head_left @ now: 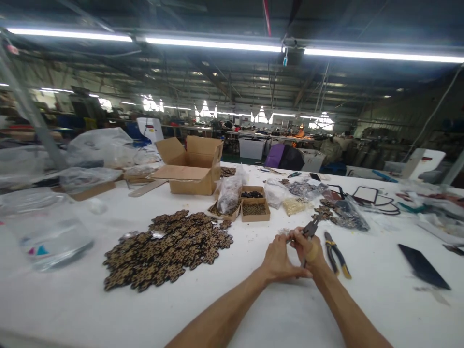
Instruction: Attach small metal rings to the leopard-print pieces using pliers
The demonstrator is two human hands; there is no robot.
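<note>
My two hands meet over the white table (253,309) near its middle. My right hand (307,247) is closed around a pair of grey pliers (311,228) whose jaws point up and away. My left hand (279,258) is closed in a pinch against the pliers' jaws, holding a small piece I cannot make out. A broad pile of dark brown and gold flat ornaments (168,249) lies to the left of my hands. Another pair of pliers with yellow and black handles (337,253) rests on the table just right of my right wrist.
Small cardboard trays of beads (255,209) and plastic bags (230,193) stand beyond my hands, with an open cardboard box (192,166) behind them. A clear plastic bag (43,227) sits far left. A dark flat phone-like slab (422,266) lies at right.
</note>
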